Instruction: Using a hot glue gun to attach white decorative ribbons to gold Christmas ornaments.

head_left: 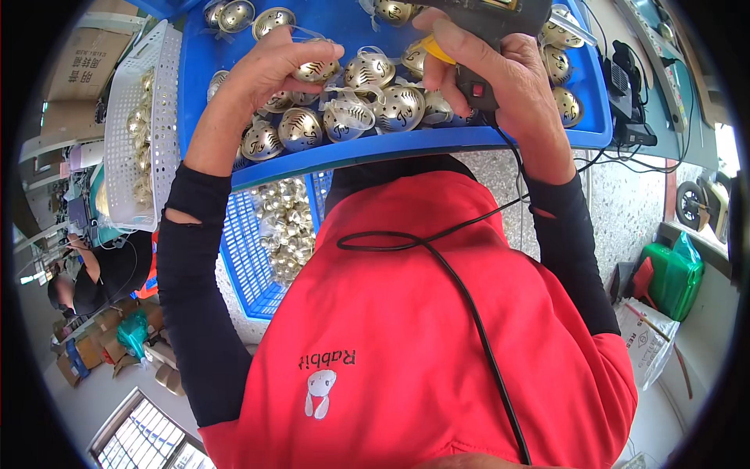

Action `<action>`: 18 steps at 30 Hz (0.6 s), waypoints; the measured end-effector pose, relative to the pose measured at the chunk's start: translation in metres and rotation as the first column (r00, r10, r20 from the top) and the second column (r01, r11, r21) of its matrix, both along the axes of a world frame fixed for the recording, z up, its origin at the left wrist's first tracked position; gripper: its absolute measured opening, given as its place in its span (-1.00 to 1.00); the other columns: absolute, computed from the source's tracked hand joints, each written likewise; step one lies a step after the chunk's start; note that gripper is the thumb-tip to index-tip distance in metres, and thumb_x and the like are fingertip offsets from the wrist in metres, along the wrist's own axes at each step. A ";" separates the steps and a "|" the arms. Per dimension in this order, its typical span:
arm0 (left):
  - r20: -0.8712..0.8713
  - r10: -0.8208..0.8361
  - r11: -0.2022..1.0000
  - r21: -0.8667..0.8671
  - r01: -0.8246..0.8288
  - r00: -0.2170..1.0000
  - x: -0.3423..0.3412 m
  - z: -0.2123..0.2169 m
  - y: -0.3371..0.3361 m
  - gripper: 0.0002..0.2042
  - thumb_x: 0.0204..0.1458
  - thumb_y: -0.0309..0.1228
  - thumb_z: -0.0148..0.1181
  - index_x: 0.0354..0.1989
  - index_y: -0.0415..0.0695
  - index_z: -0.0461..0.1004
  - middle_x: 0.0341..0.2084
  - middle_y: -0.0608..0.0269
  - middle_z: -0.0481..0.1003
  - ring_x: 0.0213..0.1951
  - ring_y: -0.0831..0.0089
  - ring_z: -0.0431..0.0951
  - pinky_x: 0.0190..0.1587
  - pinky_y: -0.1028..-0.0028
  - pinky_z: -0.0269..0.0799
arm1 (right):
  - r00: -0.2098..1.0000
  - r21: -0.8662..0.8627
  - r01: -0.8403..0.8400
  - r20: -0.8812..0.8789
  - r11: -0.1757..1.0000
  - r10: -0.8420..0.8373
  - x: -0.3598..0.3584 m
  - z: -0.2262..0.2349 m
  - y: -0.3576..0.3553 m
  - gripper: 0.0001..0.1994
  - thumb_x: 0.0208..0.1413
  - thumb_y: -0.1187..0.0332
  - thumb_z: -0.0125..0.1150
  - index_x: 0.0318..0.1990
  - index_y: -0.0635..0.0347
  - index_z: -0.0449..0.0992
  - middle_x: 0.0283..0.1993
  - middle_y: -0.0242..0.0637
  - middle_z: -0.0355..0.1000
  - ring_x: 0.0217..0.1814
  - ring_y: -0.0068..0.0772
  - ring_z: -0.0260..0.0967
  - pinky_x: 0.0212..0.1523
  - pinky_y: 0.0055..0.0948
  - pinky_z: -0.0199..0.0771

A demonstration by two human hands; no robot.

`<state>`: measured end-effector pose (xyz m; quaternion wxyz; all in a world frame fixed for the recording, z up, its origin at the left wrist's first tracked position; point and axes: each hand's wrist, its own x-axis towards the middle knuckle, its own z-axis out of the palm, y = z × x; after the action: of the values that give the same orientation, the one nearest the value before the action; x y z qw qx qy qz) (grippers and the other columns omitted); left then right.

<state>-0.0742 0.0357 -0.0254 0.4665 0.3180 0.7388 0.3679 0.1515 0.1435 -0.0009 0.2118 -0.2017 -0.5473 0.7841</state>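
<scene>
My left hand (269,69) is closed on a gold jingle bell (316,72) with dark markings, pinched between thumb and fingers at the left of the blue tray (437,141). In my right hand (512,82) is a black corded glue gun (500,19) with a yellow trigger and a small red switch on its handle. Its front end runs out of the top of the view. More gold bells, several with sheer ribbon bows, lie in the tray below and between my hands, among them one bell (400,108) near the front rim.
The black cord (461,273) runs from the glue gun across my red apron. A white perforated basket (117,156) of bells stands at the left. Below the tray is a blue crate (244,258) holding small gold bells. Black adapters and wires (629,117) lie at the right. Another person (101,270) is at far left.
</scene>
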 end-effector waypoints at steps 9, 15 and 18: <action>0.257 0.109 0.946 0.270 -0.180 0.960 -0.022 0.005 -0.030 -0.49 -0.08 -0.32 0.25 -0.04 -0.46 0.29 -0.24 0.01 0.44 -0.14 0.22 0.51 -0.13 0.32 0.55 | 0.994 0.247 0.055 -0.110 0.968 -0.029 -0.002 -0.025 0.000 -0.78 0.02 0.39 0.18 -0.15 0.18 0.46 -0.51 -0.30 0.42 -0.68 -0.67 0.22 -0.64 -0.70 0.15; 0.609 0.076 0.708 0.524 -0.472 0.790 0.004 0.039 -0.044 -0.62 0.04 -0.38 0.08 -0.09 -0.47 0.31 -0.15 -0.30 0.41 -0.05 -0.20 0.41 -0.05 0.18 0.50 | 0.960 0.223 0.200 -0.238 0.954 -0.145 -0.029 -0.024 -0.014 -0.74 -0.08 0.52 0.25 -0.18 0.28 0.43 -0.44 -0.23 0.46 -0.65 -0.64 0.26 -0.63 -0.67 0.23; 0.698 0.031 0.630 0.542 -0.556 0.716 0.019 0.042 -0.046 -0.58 0.03 -0.37 0.10 -0.06 -0.50 0.26 -0.12 -0.41 0.35 -0.03 -0.29 0.36 -0.05 0.13 0.49 | 0.933 0.253 0.318 -0.257 0.914 -0.254 -0.046 -0.029 -0.020 -0.71 -0.13 0.56 0.28 -0.19 0.28 0.42 -0.40 -0.21 0.48 -0.65 -0.66 0.27 -0.65 -0.67 0.26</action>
<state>-0.0556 -0.0104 0.0170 0.4491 0.1979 0.3748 0.7866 0.1056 0.1238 -0.0295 0.4110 -0.1595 -0.5940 0.6729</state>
